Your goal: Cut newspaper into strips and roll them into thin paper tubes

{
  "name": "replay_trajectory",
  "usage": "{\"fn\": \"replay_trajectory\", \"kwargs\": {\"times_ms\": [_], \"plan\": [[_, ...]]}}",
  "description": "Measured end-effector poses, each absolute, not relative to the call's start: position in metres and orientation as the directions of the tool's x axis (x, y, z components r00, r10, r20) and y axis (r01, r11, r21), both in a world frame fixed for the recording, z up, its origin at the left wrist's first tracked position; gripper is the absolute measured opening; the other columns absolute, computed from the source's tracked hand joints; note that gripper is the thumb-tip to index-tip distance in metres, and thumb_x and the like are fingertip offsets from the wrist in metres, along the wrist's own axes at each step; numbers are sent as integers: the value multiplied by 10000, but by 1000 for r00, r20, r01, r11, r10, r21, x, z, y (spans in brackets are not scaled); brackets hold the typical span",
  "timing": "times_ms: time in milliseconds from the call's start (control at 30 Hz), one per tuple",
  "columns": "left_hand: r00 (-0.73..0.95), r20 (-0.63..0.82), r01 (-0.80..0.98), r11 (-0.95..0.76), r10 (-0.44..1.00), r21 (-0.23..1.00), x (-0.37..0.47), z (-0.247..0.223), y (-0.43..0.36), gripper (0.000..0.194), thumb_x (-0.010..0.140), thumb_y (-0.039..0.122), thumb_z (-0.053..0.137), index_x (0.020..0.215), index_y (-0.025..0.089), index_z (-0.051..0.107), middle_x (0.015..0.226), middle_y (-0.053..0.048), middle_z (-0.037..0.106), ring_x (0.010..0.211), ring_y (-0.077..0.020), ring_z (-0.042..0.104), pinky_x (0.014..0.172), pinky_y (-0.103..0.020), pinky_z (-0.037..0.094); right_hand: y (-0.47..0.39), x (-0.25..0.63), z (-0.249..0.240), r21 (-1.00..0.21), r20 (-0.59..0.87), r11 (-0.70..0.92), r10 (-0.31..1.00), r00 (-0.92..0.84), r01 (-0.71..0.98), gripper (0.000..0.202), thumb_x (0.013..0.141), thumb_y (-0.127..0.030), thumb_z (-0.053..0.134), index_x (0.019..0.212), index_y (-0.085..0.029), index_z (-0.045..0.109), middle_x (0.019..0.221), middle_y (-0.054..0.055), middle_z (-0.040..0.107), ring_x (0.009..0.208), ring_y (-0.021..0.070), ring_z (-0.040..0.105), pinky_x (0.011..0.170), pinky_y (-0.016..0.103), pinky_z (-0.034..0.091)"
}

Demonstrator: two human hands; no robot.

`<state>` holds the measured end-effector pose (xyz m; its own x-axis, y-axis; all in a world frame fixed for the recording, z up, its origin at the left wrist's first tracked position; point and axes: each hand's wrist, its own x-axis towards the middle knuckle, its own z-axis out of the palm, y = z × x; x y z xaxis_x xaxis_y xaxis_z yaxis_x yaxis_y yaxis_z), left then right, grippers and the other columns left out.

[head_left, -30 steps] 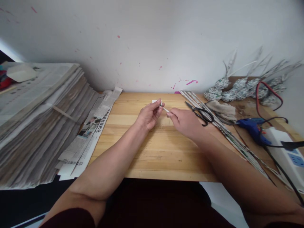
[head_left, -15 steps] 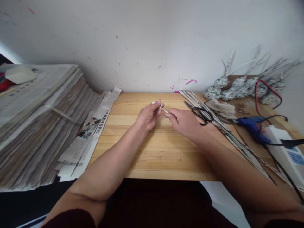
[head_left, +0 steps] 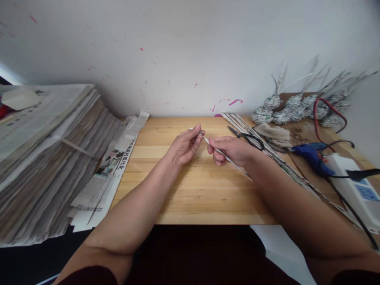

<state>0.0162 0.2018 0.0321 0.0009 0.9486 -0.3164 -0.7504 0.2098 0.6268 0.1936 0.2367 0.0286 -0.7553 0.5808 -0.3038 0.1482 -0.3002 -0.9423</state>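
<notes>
A thin white paper strip [head_left: 232, 161] runs from the fingertips of my left hand, through my right hand, down toward my right wrist. My left hand [head_left: 188, 145] pinches its upper end above the middle of the wooden table [head_left: 190, 206]. Just to the right, my right hand [head_left: 230, 150] closes thumb and fingers round the strip, palm turned partly up. Black-handled scissors [head_left: 252, 139] lie beyond my right hand, over several long paper sticks [head_left: 274, 156].
A tall newspaper stack [head_left: 56, 166] and loose newspaper strips [head_left: 118, 158] fill the left. On the right are a blue glue gun [head_left: 311, 158], a white power strip [head_left: 353, 186], a rag [head_left: 274, 134] and woven paper pieces [head_left: 292, 109] along the wall.
My right hand has turned so its fingers show, and a longer length of the strip is visible below it. My left hand keeps its pinch. The view has shifted slightly.
</notes>
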Motion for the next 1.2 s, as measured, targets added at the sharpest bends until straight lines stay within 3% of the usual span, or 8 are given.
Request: {"fn": "replay_trajectory", "kwargs": {"times_ms": [267, 667, 900, 1067, 1200], "plan": [[2, -211, -755, 140, 978, 641, 18, 32, 199, 163, 915, 47, 578, 795, 84, 682, 787, -36, 699, 618, -29, 670, 658, -85, 559, 234, 192, 39, -938, -321, -316, 630, -708, 144, 345, 929, -459, 582, 741, -170, 598, 417, -52, 453, 419, 120, 502, 474, 229, 386], [26, -225, -761, 165, 974, 627, 17, 33, 199, 134, 919, 149, 622, 798, 110, 662, 764, -21, 692, 550, -23, 637, 570, -76, 545, 234, 193, 41, -917, -330, -380, 556, -763, 120, 315, 957, -416, 543, 754, -178, 578, 402, -67, 396, 386, 108, 391, 475, 228, 389], [58, -158, -743, 148, 986, 652, 16, 32, 197, 159, 867, 11, 610, 901, 132, 708, 895, -22, 732, 662, -34, 687, 657, -92, 560, 234, 196, 45, -903, -324, -424, 553, -768, 75, 333, 989, -383, 478, 737, -186, 571, 385, -67, 358, 395, 113, 437, 455, 207, 333], [44, -148, -717, 134, 988, 684, 16, 26, 197, 127, 840, 76, 682, 930, 161, 710, 893, -13, 735, 692, -59, 681, 548, -103, 524, 235, 194, 39, -946, -278, -307, 614, -739, 101, 352, 960, -447, 545, 756, -170, 616, 420, -60, 437, 401, 108, 453, 491, 236, 421], [-6, -207, -716, 141, 978, 684, 19, 27, 199, 134, 829, 63, 690, 933, 146, 698, 876, -27, 728, 807, -90, 716, 605, -100, 535, 235, 192, 33, -967, -254, -166, 676, -692, 192, 388, 946, -503, 561, 789, -159, 645, 493, -26, 543, 460, 116, 542, 503, 228, 436]]}}
